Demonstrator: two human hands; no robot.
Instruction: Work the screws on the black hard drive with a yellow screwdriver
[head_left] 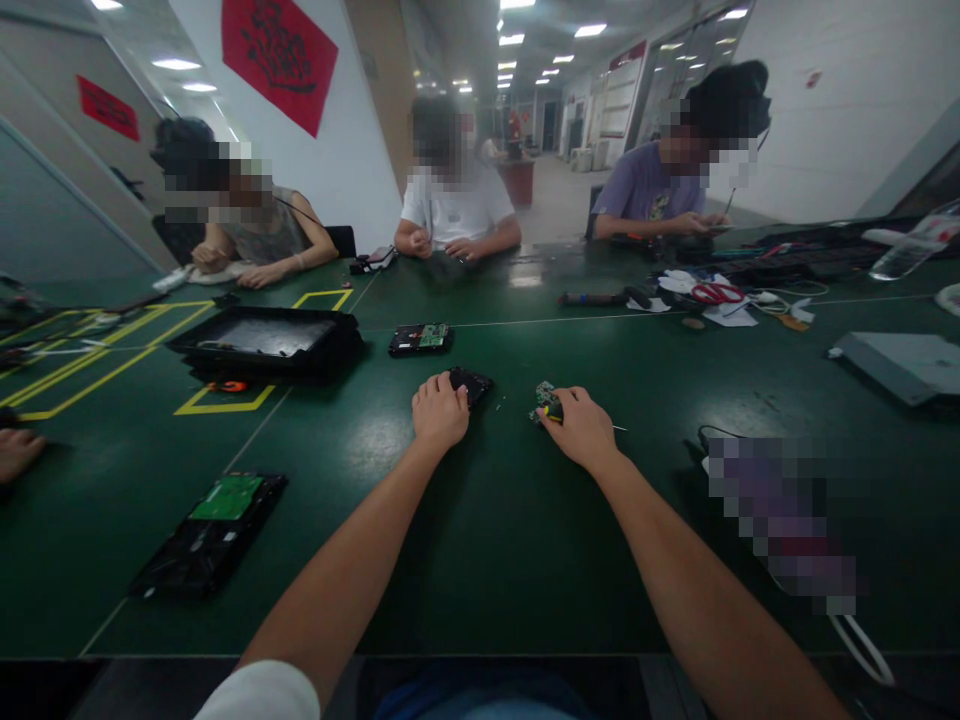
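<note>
My left hand (441, 412) is closed around the near-left side of a small black hard drive (474, 384) lying on the green table. Its fingers cover part of the drive. My right hand (581, 425) is curled round a screwdriver (554, 411) with a yellow-and-black handle, and the thin shaft sticks out to the right. A small green circuit board (544, 392) is at the fingertips of this hand, partly hidden; whether the fingers grip it too I cannot tell. Between my hands lie a few tiny screw-like bits (500, 404).
More hard drives lie at far centre (420, 339) and near left (217, 530). Black trays (266, 340) stand stacked at left. A phone-like object (780, 520) with a strap is at right, a grey metal case (904, 365) beyond. Three people sit opposite; another person's hand (19, 453) shows at left.
</note>
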